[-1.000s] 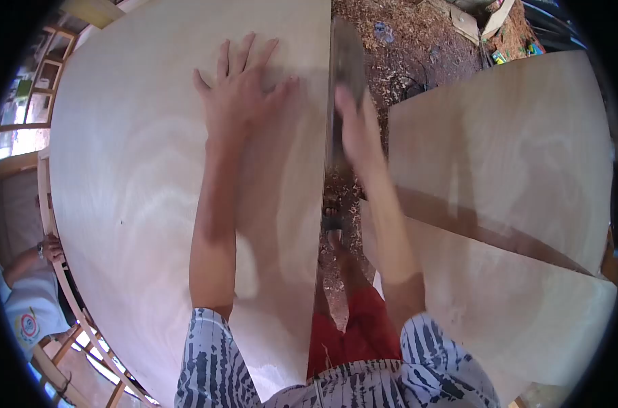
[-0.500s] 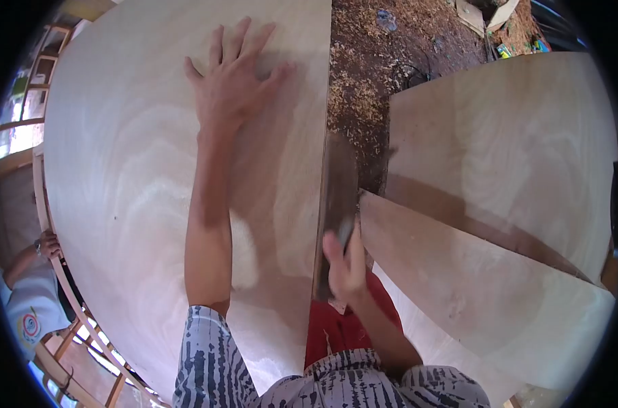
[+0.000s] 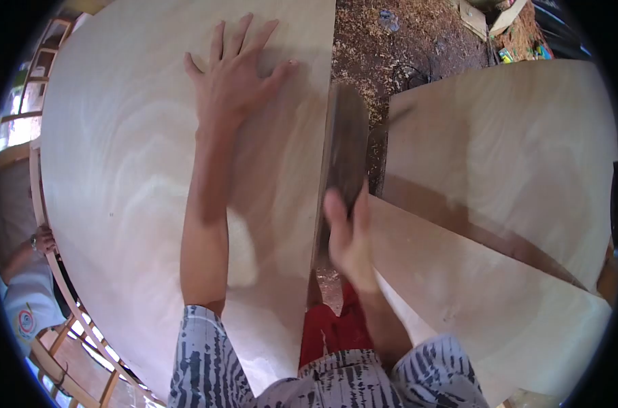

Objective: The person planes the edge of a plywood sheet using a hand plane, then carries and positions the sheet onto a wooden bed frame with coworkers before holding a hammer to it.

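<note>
My left hand (image 3: 234, 85) lies flat on a large pale plywood sheet (image 3: 125, 177), its fingers spread near the far end. At the sheet's right edge, my right hand (image 3: 348, 234) is wrapped around the rear of a long, dark wooden hand plane (image 3: 349, 136). The plane sits along that edge, pointing away from me and slightly blurred. Its blade and underside are hidden.
Two more plywood pieces, one farther back (image 3: 513, 143) and one nearer (image 3: 472, 272), lie on the right. Wood shavings (image 3: 360, 37) cover the dark ground. At far left, another person's hand (image 3: 44, 239) grips a wooden frame (image 3: 64, 279).
My right hand has pushed the plane forward along the sheet's edge, away from my body. My left hand stays flat in nearly the same place.
</note>
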Available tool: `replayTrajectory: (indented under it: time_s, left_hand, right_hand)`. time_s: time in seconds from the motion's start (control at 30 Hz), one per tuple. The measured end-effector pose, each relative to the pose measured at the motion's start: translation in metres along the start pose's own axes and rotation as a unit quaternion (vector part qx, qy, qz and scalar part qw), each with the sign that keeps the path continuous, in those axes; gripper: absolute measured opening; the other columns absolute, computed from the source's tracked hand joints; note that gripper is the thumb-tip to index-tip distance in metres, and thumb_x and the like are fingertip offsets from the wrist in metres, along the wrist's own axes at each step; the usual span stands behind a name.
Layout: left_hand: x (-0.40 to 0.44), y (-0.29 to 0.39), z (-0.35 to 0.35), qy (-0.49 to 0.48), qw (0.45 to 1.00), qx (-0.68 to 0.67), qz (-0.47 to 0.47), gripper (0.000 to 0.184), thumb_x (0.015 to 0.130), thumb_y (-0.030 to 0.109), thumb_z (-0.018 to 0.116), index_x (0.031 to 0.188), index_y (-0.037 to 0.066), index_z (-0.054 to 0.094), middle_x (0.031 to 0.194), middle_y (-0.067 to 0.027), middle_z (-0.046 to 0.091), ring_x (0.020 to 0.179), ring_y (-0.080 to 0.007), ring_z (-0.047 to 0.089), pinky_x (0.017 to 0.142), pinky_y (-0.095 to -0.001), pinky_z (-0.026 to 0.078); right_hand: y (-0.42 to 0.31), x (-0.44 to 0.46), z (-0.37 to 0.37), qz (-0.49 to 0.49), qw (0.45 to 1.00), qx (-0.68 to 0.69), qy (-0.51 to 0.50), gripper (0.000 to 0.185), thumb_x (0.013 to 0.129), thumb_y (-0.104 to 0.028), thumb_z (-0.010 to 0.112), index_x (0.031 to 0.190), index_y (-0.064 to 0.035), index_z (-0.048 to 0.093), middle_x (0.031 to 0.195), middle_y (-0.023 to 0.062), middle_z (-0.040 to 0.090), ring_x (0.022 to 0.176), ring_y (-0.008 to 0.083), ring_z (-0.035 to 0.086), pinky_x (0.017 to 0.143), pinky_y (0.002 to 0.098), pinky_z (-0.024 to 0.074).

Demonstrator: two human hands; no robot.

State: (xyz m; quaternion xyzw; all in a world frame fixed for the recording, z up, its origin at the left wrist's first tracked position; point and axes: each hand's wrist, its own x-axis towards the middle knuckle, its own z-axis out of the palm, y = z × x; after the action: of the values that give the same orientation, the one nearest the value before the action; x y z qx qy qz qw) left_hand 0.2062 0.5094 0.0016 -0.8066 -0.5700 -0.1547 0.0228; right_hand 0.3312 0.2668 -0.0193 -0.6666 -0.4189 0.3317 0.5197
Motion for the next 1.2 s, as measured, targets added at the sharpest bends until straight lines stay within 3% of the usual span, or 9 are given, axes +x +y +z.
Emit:
replayTrajectory:
  time_s: [0.1,0.37,0.47,0.6,0.73,0.8,0.87,1.03,1.2]
  left_hand:
    - [-0.001,-0.004,0.003,0.0,1.0,0.025,0.015,0.071,0.088,0.071,0.055,0.151,0.039,0.045,0.164,0.0023,0.033,0.155,-0.0282,0.022,0.114,-0.077,0.012]
    - [-0.002,0.003,-0.005,-0.009,1.0,0.0,0.004,0.073,0.088,0.071,0.054,0.153,0.039,0.043,0.166,0.0029,0.03,0.155,-0.0281,0.022,0.116,-0.075,0.011]
    - [-0.003,0.018,-0.029,-0.07,0.997,-0.001,-0.021,0.071,0.091,0.06,0.059,0.152,0.025,0.044,0.164,-0.0078,0.032,0.154,-0.0347,0.022,0.118,-0.0704,0.012]
    - [-0.004,0.014,-0.012,-0.07,0.997,0.0,-0.022,0.072,0.091,0.058,0.061,0.152,0.024,0.044,0.165,-0.0077,0.031,0.154,-0.0356,0.021,0.118,-0.0711,0.011]
    - [-0.006,-0.037,0.066,0.16,0.969,0.154,0.108,0.071,0.091,0.056,0.062,0.152,0.024,0.045,0.165,-0.0077,0.031,0.154,-0.035,0.021,0.118,-0.0714,0.01]
    - [-0.001,-0.022,0.035,0.179,0.964,0.166,0.107,0.071,0.091,0.056,0.062,0.152,0.024,0.045,0.165,-0.0076,0.031,0.154,-0.035,0.021,0.118,-0.0715,0.01]
    - [-0.004,0.024,-0.04,-0.074,0.997,0.0,-0.022,0.069,0.092,0.055,0.061,0.151,0.024,0.046,0.164,-0.0079,0.032,0.154,-0.0352,0.022,0.118,-0.0716,0.011]
    - [-0.006,0.008,-0.017,-0.037,0.999,-0.033,-0.001,0.068,0.092,0.055,0.062,0.151,0.024,0.047,0.163,-0.0083,0.034,0.153,-0.0354,0.024,0.118,-0.072,0.011]
    - [-0.006,0.012,-0.02,-0.02,0.998,-0.057,0.014,0.067,0.092,0.054,0.062,0.15,0.024,0.047,0.163,-0.0086,0.034,0.153,-0.0356,0.024,0.118,-0.0718,0.01]
  right_hand:
    - [-0.028,-0.02,-0.018,0.111,0.985,0.073,-0.11,0.057,0.103,-0.02,0.057,0.145,0.0115,0.036,0.131,0.022,0.059,0.121,0.027,0.057,0.107,0.0378,0.0416]
    - [0.008,0.226,0.028,0.0,0.984,0.163,-0.071,0.05,0.105,-0.033,0.055,0.141,0.0006,0.048,0.133,0.0124,0.061,0.121,0.0203,0.056,0.105,0.0341,0.0421]
    - [-0.003,0.185,0.019,-0.03,0.984,0.152,-0.087,0.054,0.105,-0.032,0.056,0.145,0.0012,0.047,0.139,0.0119,0.059,0.124,0.0185,0.056,0.104,0.0318,0.0441]
    - [-0.01,0.0,-0.005,0.154,0.979,0.12,-0.052,0.064,0.103,-0.029,0.058,0.149,0.0089,0.035,0.134,0.0157,0.057,0.118,0.0219,0.055,0.106,0.0365,0.0413]
    - [-0.012,-0.103,-0.028,0.205,0.959,0.153,-0.122,0.064,0.103,-0.025,0.058,0.151,0.0081,0.031,0.138,0.0141,0.053,0.124,0.0218,0.05,0.11,0.0374,0.0371]
    - [-0.007,-0.056,-0.016,0.169,0.973,0.128,-0.092,0.063,0.104,-0.024,0.057,0.152,0.0069,0.031,0.142,0.014,0.051,0.127,0.0221,0.049,0.11,0.0371,0.0368]
    - [-0.002,0.036,0.007,0.085,0.977,0.194,-0.041,0.062,0.104,-0.026,0.057,0.152,0.0058,0.033,0.143,0.014,0.052,0.127,0.0199,0.05,0.108,0.0337,0.0395]
    - [-0.009,0.261,0.034,-0.154,0.982,0.102,-0.03,0.055,0.104,-0.034,0.056,0.143,0.0048,0.05,0.138,0.0155,0.061,0.128,0.0247,0.055,0.111,0.0351,0.0391]
    - [-0.013,0.195,0.019,-0.048,0.993,0.099,-0.03,0.057,0.102,-0.037,0.059,0.141,0.0041,0.048,0.133,0.0173,0.062,0.122,0.026,0.058,0.106,0.0386,0.0437]
